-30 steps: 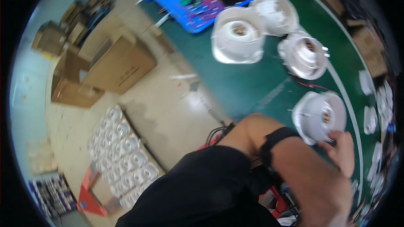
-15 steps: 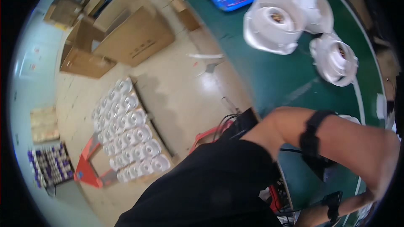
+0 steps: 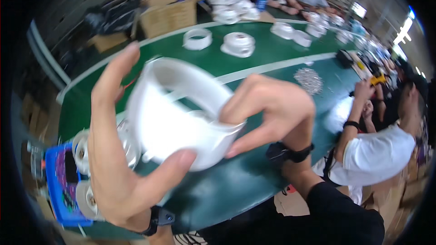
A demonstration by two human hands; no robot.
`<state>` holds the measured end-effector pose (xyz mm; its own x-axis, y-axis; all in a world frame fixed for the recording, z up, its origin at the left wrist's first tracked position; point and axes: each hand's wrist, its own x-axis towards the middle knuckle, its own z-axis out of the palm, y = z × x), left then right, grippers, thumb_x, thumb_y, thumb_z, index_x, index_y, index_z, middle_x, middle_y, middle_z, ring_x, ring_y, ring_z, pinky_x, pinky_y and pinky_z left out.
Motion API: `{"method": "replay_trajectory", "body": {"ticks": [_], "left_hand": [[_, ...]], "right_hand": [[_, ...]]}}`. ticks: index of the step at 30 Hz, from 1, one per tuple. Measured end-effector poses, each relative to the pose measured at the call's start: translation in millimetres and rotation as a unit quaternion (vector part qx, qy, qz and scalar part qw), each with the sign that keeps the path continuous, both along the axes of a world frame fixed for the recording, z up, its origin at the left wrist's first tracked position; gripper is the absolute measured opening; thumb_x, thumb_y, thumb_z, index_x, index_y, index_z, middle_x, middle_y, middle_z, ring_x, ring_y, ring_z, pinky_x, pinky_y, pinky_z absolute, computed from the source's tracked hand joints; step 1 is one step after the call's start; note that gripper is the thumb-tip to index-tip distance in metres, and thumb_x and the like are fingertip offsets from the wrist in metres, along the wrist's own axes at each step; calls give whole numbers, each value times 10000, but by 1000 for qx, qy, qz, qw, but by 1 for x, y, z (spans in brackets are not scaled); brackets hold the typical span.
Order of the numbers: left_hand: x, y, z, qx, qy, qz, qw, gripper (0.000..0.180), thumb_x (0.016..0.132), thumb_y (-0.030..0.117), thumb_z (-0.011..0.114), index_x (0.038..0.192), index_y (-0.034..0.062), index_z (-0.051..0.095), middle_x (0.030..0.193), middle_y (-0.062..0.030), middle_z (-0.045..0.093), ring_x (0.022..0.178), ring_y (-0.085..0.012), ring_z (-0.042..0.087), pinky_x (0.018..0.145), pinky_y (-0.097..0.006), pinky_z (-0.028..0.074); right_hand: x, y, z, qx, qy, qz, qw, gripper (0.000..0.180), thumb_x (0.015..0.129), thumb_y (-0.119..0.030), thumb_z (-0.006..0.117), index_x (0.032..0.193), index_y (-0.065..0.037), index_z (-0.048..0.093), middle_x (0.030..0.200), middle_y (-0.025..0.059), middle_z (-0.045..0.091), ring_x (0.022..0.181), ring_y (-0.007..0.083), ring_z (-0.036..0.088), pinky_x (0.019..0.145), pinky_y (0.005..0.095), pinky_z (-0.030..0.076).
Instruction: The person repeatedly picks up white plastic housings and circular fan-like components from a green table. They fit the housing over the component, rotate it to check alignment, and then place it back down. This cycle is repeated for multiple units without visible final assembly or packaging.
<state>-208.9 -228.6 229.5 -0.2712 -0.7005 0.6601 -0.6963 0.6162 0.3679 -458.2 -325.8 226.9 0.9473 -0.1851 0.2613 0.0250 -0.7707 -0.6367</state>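
A white plastic ring-shaped housing (image 3: 159, 122), smeared by motion, is tilted in front of me above the green table. My right hand (image 3: 277, 109) pinches its near right rim, the thumb outside and the bent fingers reaching inside. Around its left side curves my left hand (image 3: 113, 159), with the thumb laid against the outer wall. That hand's index finger stands up, apart from the rim; its other fingers are mostly hidden. Behind the left hand, more white housings (image 3: 81, 152) are partly covered.
A blue tray (image 3: 56, 208) lies at the left. Across the green table (image 3: 245, 186) stand a white ring (image 3: 197, 39), a stacked housing (image 3: 238, 44) and a pile of small metal parts (image 3: 309, 80). A co-worker (image 3: 377, 154) sits at the right; other people sit at the far side.
The view has swung from the floor and table edge toward the table's length. Both hands now show, with a white housing held between them.
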Motion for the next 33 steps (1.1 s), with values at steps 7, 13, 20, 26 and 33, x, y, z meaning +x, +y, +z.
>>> {"method": "replay_trajectory", "body": {"ticks": [7, 13, 20, 26, 33], "left_hand": [[-41, -8, -10, -46, 74, -7, 996, 1070, 693, 541, 763, 1476, -27, 307, 1532, -252, 297, 1425, -370, 315, 1148, -495, 249], [-49, -17, -13, -115, 127, 20, 985, 1223, 678, 729, 679, 1511, -21, 191, 1555, -266, 235, 1427, -404, 301, 1152, -539, 247], [-43, -27, -19, -63, 226, 36, 971, 1419, 527, 765, 767, 1555, 49, 101, 1572, -255, 205, 1418, -419, 309, 1090, -616, 324], [-26, -23, -19, -15, 256, -6, 967, 1454, 484, 677, 832, 1546, -5, 109, 1443, -260, 412, 1273, -373, 495, 1047, -470, 401], [-16, -19, -12, -38, 226, 16, 973, 1328, 574, 536, 834, 1531, -46, 122, 1377, -225, 440, 1246, -316, 502, 1031, -407, 420]], "right_hand": [[-3, -1, -18, -23, -83, -13, 996, 196, 790, -186, 716, 854, 0, 722, 760, 162, 685, 700, 323, 665, 615, 362, 510], [-2, -3, -22, 13, -167, -10, 986, 241, 763, -231, 718, 816, 4, 733, 655, 180, 660, 624, 293, 680, 560, 347, 512], [2, -10, -20, 36, -174, 13, 984, 250, 816, -218, 719, 833, 31, 711, 718, 193, 676, 670, 287, 698, 595, 353, 530], [14, -9, -26, 64, -155, 44, 985, 211, 846, -158, 700, 860, 52, 688, 719, 157, 673, 684, 287, 695, 595, 335, 525], [26, -4, -23, 60, -178, 2, 982, 296, 858, -122, 680, 1090, 50, 614, 967, 165, 643, 702, 264, 684, 598, 336, 562]]}}
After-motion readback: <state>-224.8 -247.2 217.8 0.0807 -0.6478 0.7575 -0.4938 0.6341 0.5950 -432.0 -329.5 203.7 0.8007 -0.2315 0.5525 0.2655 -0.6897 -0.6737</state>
